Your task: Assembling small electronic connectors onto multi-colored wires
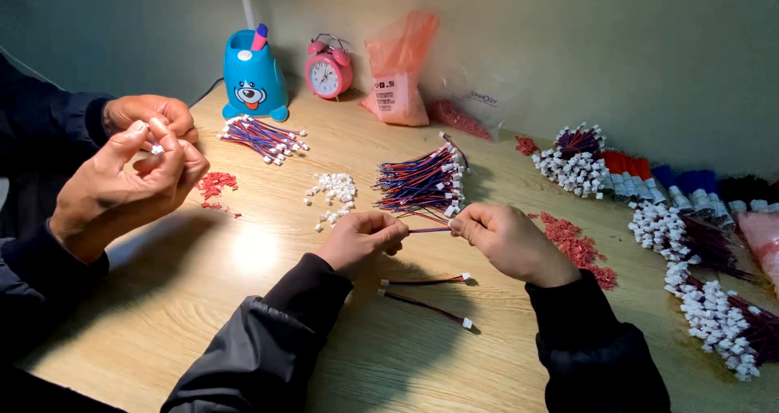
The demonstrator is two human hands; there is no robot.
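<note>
At the centre of the frame my left hand point(361, 238) and right hand point(507, 238) each pinch one end of a thin red and blue wire lead point(430, 230), stretched between them just above the wooden table point(260, 299). It looks light, limp and slippery, so I judge the hard white plug ends the best grip. Behind lies a wire bundle point(422, 182); white connectors point(333, 190) left of it; a co-worker's hands point(134, 165) upper left
</note>
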